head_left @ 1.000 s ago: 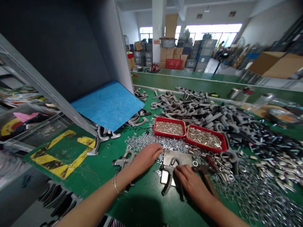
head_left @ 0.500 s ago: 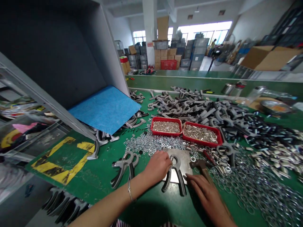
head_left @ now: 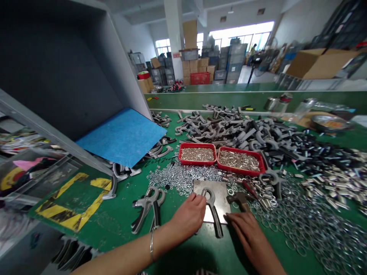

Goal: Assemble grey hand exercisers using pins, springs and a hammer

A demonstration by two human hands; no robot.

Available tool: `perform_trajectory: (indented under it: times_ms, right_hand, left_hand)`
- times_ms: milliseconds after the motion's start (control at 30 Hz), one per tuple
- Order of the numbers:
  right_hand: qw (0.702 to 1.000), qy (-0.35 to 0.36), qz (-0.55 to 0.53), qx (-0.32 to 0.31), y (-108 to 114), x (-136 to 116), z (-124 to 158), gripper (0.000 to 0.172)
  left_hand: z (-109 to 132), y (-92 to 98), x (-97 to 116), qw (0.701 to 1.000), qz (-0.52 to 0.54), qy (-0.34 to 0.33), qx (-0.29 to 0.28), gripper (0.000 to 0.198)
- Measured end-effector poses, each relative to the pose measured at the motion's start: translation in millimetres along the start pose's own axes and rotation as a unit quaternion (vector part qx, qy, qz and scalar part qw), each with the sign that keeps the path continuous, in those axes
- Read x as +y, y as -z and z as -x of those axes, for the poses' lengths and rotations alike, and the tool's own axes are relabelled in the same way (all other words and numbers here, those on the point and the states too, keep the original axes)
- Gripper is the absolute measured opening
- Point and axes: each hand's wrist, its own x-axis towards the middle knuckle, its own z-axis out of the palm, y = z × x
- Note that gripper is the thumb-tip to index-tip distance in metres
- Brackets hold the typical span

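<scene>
A grey-and-black hand grip exerciser (head_left: 213,212) lies on a flat metal plate (head_left: 222,191), its coil spring at the top. My left hand (head_left: 190,214) is closed over the exerciser's left side, with the fingers pinched near the spring and one handle mostly hidden. My right hand (head_left: 249,233) rests just right of the plate, fingers stretched out and fingertips near the plate's lower right corner. Beside it is a hammer (head_left: 243,198), its head showing and its handle running under or behind that hand. Another hand grip exerciser (head_left: 147,208) with a spring lies left of my left hand.
Two red trays of small metal parts (head_left: 197,162) (head_left: 241,172) stand beyond the plate. Loose nuts (head_left: 172,177), metal rings (head_left: 304,217) and a heap of grey handles (head_left: 229,128) cover the bench. A grey bin with a blue sheet (head_left: 123,133) stands left.
My left hand has shifted slightly down over the exerciser's left handle, which is now mostly covered. The right hand covers more of the hammer handle. The whole view has turned slightly.
</scene>
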Motion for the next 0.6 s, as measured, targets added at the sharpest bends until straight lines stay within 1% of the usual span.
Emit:
perform_trajectory:
  times_ms: [33, 100, 167, 200, 267, 333, 367, 433, 500, 533, 600]
  right_hand:
    - [0.999, -0.007, 0.037, 0.015, 4, 6, 6, 0.032]
    - [0.993, -0.039, 0.11, 0.03, 11, 18, 19, 0.038]
    - [0.985, -0.076, 0.152, 0.019, 17, 27, 30, 0.048]
    - [0.983, -0.097, 0.156, 0.009, 20, 31, 33, 0.05]
    - [0.982, -0.141, 0.124, -0.016, 25, 34, 34, 0.048]
    - [0.979, -0.191, 0.064, -0.04, 33, 33, 28, 0.042]
    - [0.976, -0.209, 0.035, -0.046, 38, 31, 23, 0.04]
    - [0.974, -0.224, -0.006, -0.041, 50, 21, 13, 0.04]
    - [0.974, -0.221, -0.039, -0.034, 60, 6, 6, 0.04]
    - [0.974, -0.216, -0.057, -0.037, 64, -1, 3, 0.04]
    - [0.973, -0.201, -0.088, -0.066, 67, -15, 0, 0.037]
  left_hand:
    - [5, -0.3, -2, 0.999, 0.036, 0.036, 0.009, 0.031]
    - [12, 2.8, -9, 0.985, 0.139, 0.098, 0.015, 0.033]
    - [8, 11.3, -25, 0.966, 0.23, 0.118, 0.0, 0.031]
    - [2, 17.4, -35, 0.963, 0.245, 0.116, -0.008, 0.029]
    - [-19, 31.8, -61, 0.97, 0.209, 0.125, -0.007, 0.027]
    - [-46, 46.0, -92, 0.977, 0.137, 0.165, 0.013, 0.026]
    - [-60, 51.9, -108, 0.975, 0.119, 0.184, 0.021, 0.026]
    - [-86, 59.1, -136, 0.971, 0.098, 0.217, 0.02, 0.022]
    - [-105, 59.4, -156, 0.968, 0.09, 0.234, 0.01, 0.028]
    - [-111, 57.2, -163, 0.967, 0.088, 0.237, 0.006, 0.032]
    - [-119, 50.0, -171, 0.968, 0.088, 0.235, 0.001, 0.036]
